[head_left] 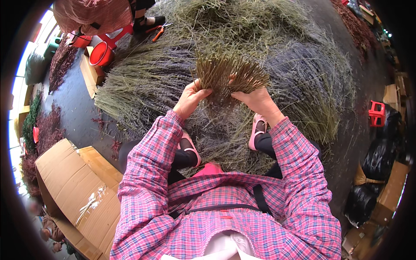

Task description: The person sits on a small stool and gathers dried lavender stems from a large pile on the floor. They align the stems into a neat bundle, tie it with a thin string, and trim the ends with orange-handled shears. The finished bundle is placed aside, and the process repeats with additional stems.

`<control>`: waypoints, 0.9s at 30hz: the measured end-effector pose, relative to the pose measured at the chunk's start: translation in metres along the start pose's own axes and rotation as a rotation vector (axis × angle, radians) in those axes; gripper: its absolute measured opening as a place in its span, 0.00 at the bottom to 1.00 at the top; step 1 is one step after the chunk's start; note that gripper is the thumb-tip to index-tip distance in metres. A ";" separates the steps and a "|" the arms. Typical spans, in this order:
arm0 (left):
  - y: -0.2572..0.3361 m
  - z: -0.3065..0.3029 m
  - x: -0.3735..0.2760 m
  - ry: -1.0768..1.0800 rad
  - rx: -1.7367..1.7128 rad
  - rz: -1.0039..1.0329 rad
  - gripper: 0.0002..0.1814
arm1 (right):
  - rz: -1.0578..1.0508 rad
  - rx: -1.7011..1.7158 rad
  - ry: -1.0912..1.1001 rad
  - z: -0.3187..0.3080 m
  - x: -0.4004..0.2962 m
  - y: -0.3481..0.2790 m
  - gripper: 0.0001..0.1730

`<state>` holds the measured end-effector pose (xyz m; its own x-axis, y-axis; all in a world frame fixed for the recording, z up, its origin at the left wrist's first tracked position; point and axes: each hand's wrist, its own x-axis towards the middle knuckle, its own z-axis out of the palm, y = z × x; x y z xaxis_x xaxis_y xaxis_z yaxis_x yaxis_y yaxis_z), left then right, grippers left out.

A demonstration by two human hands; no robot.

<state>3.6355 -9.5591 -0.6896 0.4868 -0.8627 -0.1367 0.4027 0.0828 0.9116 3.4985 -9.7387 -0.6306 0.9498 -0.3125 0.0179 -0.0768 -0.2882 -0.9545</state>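
Observation:
Both of my hands are raised over a heap of dried lavender, each gripping part of a brownish bundle of dried stems. My left hand (pixel 191 97) has its thumb across the left clump of stems (pixel 211 70). With its thumb pressed on the near side, my right hand (pixel 258 100) holds the right clump of stems (pixel 248 76). The cut ends point up and away from me, and the two clumps meet or nearly meet in the middle. My fingers behind the stems are mostly hidden. Long lavender stalks (pixel 146 78) lie to the left, and more lavender (pixel 302 81) lies to the right.
A person in a reddish garment (pixel 94 14) is at the upper left, near orange-handled pruning shears (pixel 158 33) and a red bucket (pixel 101 53). A large cardboard box (pixel 78 191) stands at my left. A red stool (pixel 377 113) and black plastic bags (pixel 377 159) are at right.

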 end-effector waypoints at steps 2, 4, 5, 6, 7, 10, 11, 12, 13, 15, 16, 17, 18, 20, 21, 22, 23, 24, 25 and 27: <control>0.000 -0.001 0.001 0.009 0.022 -0.005 0.14 | -0.028 0.059 -0.014 0.000 0.000 0.004 0.19; 0.000 -0.001 0.001 0.009 0.028 -0.004 0.14 | 0.007 0.042 -0.053 -0.002 0.001 0.005 0.22; 0.000 -0.001 0.001 0.005 0.024 -0.002 0.14 | 0.025 0.036 -0.071 -0.003 0.001 0.007 0.23; 0.000 -0.001 0.001 0.000 0.021 0.001 0.14 | 0.038 0.065 -0.072 -0.003 0.000 0.008 0.24; 0.000 -0.002 0.001 -0.009 0.022 -0.010 0.14 | 0.050 0.093 -0.073 -0.004 0.000 0.008 0.24; 0.003 -0.008 -0.001 -0.016 0.045 -0.034 0.14 | 0.005 0.006 -0.072 -0.004 0.000 -0.002 0.25; 0.005 -0.005 -0.001 -0.018 0.060 -0.038 0.14 | -0.021 -0.057 -0.065 -0.005 -0.002 -0.007 0.25; 0.007 -0.002 0.000 -0.019 0.075 -0.043 0.14 | 0.009 0.108 -0.064 0.000 -0.003 -0.005 0.24; 0.007 0.005 0.000 -0.028 0.069 -0.007 0.14 | 0.039 0.273 -0.063 0.009 -0.002 -0.001 0.24; 0.004 0.013 -0.003 -0.095 0.069 -0.013 0.13 | 0.070 0.283 -0.045 0.022 -0.003 -0.002 0.19; 0.002 0.017 -0.004 -0.124 0.053 -0.008 0.13 | 0.024 0.144 0.010 0.023 -0.002 -0.001 0.18; 0.002 0.016 -0.003 -0.144 0.108 0.010 0.14 | -0.020 0.004 0.067 0.022 -0.002 0.001 0.16; 0.002 0.015 -0.003 -0.143 0.107 0.006 0.15 | -0.064 -0.136 0.123 0.022 -0.001 0.003 0.14; 0.003 0.011 -0.003 -0.137 0.108 0.003 0.18 | -0.087 0.035 0.146 0.016 0.001 0.009 0.12; 0.004 0.011 -0.003 -0.149 0.112 -0.001 0.18 | -0.084 0.079 0.144 0.013 0.002 0.010 0.13; 0.005 0.011 -0.003 -0.160 0.116 -0.005 0.18 | -0.081 0.124 0.142 0.011 0.002 0.012 0.13; 0.004 0.011 -0.003 -0.168 0.118 -0.012 0.19 | -0.074 0.196 0.109 0.015 0.003 0.009 0.14; 0.003 0.012 -0.004 -0.176 0.119 -0.018 0.19 | -0.055 0.188 0.085 0.020 0.002 0.008 0.14; -0.002 0.012 -0.005 -0.215 0.067 -0.011 0.19 | -0.037 0.179 0.061 0.026 0.000 0.007 0.14; 0.000 0.021 -0.004 -0.234 0.081 0.020 0.18 | -0.042 0.133 0.062 0.030 -0.002 0.008 0.15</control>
<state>3.6171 -9.5662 -0.6812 0.2971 -0.9543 -0.0337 0.3269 0.0685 0.9426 3.5051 -9.7135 -0.6471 0.9302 -0.3596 0.0728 0.0072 -0.1805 -0.9836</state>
